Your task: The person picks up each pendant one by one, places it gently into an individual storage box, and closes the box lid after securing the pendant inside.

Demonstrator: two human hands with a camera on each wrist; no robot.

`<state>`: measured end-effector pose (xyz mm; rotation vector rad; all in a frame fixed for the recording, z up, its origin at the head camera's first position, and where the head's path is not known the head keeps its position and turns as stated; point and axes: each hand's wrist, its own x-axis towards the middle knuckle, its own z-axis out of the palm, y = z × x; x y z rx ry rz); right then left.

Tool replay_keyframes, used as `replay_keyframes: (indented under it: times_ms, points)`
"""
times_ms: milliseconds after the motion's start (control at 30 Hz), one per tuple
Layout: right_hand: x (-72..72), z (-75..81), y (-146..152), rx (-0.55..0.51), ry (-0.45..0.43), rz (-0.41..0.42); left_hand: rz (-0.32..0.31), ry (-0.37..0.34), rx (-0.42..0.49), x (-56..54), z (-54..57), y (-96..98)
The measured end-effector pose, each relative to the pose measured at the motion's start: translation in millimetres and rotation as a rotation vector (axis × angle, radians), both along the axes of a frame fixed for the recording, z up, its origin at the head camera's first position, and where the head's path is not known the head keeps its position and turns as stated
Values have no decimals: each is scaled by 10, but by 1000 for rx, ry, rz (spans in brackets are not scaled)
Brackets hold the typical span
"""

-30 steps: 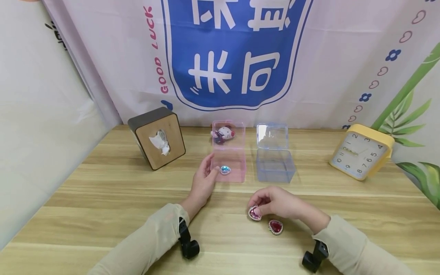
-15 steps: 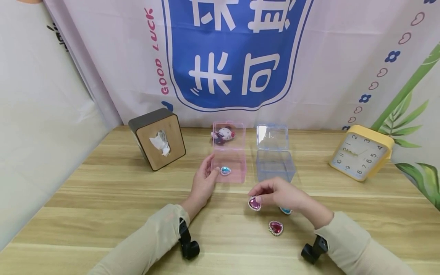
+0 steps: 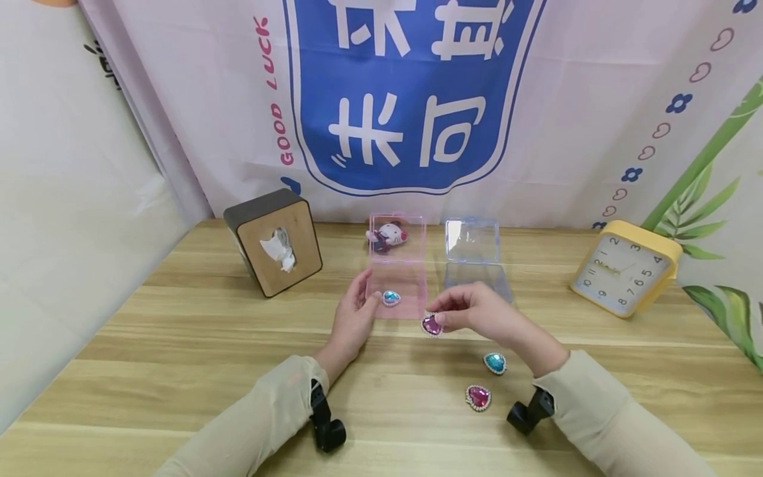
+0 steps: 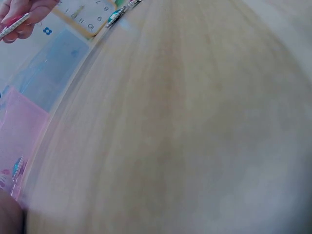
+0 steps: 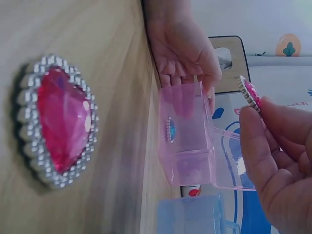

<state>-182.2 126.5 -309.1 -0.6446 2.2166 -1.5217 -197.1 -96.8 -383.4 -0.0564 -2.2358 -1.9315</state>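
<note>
My left hand [image 3: 353, 314] holds the left side of an open clear pink plastic box [image 3: 408, 308], thumb at its front corner and fingers along the wall. A blue gem [image 3: 390, 298] with a beaded rim shows through the pink plastic, seemingly inside. Between thumb and fingers, my right hand [image 3: 483, 317] pinches a pink heart-shaped gem [image 3: 432, 324] [image 5: 249, 93], raised off the table just in front of the box. Below that hand, a blue heart-shaped gem [image 3: 495, 362] and a deeper pink heart-shaped gem [image 3: 478, 397] [image 5: 64, 119] lie on the wood.
A clear blue box [image 3: 473, 275], lid up, stands right of the pink one, partly hidden by my right hand. Behind the pink lid is a small cat figure [image 3: 389, 236]. A tissue box [image 3: 277, 245] stands left; a yellow clock [image 3: 626, 268] stands right.
My right hand has lifted the pink gem from the table and carried it forward and slightly left toward the pink box, uncovering the blue gem. The left hand stays put.
</note>
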Motion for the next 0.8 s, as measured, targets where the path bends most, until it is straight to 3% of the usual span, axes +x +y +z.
replay_keyframes:
  times_ms: [800]
  points:
    - [-335, -1, -302, -37, 2, -235, 2, 8, -3, 3, -1, -11]
